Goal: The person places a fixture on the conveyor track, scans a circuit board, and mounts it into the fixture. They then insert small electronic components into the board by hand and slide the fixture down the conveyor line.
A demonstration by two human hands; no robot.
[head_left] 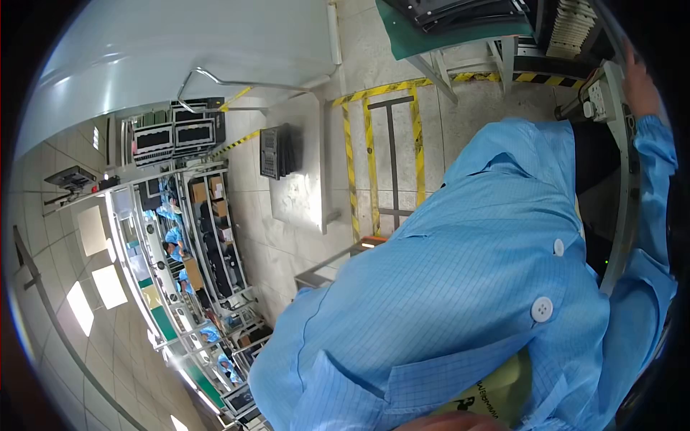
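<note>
My right hand (640, 87) shows at the far right edge, at the end of a blue sleeve. Its visible fingers are stretched out along the frame's dark rim, and nothing shows in them. Beside it is a pale metal frame (617, 118) with a white switch box (596, 100) fixed to it. My blue smock (460, 280) with white buttons fills the middle and lower right. My left hand is out of view.
A table with a green top (460, 44) bears black trays (460, 13). Yellow-black tape (419, 136) marks the floor. A steel platform (302, 197) carries stacked black trays (279, 152). Left, several people in blue sit along a work line (172, 241). A large grey panel (194, 43) fills the upper left.
</note>
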